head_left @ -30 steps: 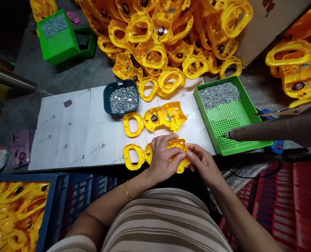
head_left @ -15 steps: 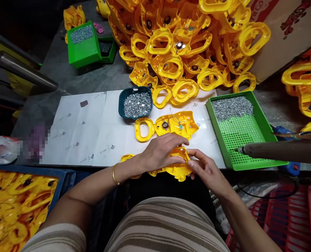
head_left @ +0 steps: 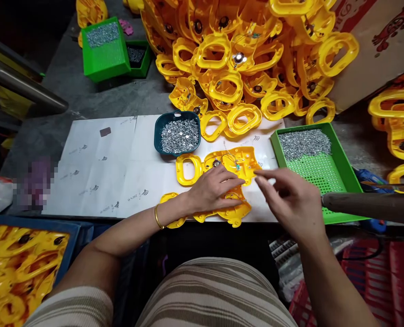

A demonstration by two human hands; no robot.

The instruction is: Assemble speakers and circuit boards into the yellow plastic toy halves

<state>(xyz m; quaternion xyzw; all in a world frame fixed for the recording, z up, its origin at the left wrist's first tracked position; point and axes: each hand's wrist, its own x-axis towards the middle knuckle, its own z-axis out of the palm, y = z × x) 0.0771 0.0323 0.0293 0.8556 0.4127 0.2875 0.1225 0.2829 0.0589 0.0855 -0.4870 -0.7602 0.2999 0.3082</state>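
Observation:
My left hand [head_left: 215, 187] lies over the nearer yellow plastic shell [head_left: 235, 213], thumb and fingers bent around its upper part and steadying it at the front edge of the white sheet. Part of this shell is hidden beneath the hand. My right hand [head_left: 292, 200] is raised just to the right, thumb and forefinger brought together in a pinch; whatever is between the tips is too small to make out. Behind the left hand lies another yellow shell [head_left: 248, 156] with a round speaker [head_left: 216, 162], thin wires and an oval handle ring.
A dark teal basket [head_left: 158, 136] of small screws stands on the white sheet [head_left: 96, 163]. To the right is a green perforated tray [head_left: 341, 156] with screws, a dark rod-shaped tool [head_left: 365, 204] reaching over it. Yellow shells [head_left: 218, 86] are heaped behind; a blue crate [head_left: 74, 240] holds more.
My right hand has left the nearer shell's right edge and moved up and right, fingertips pinched. The nearer shell sits slightly farther onto the sheet under my left hand. The view has shifted slightly.

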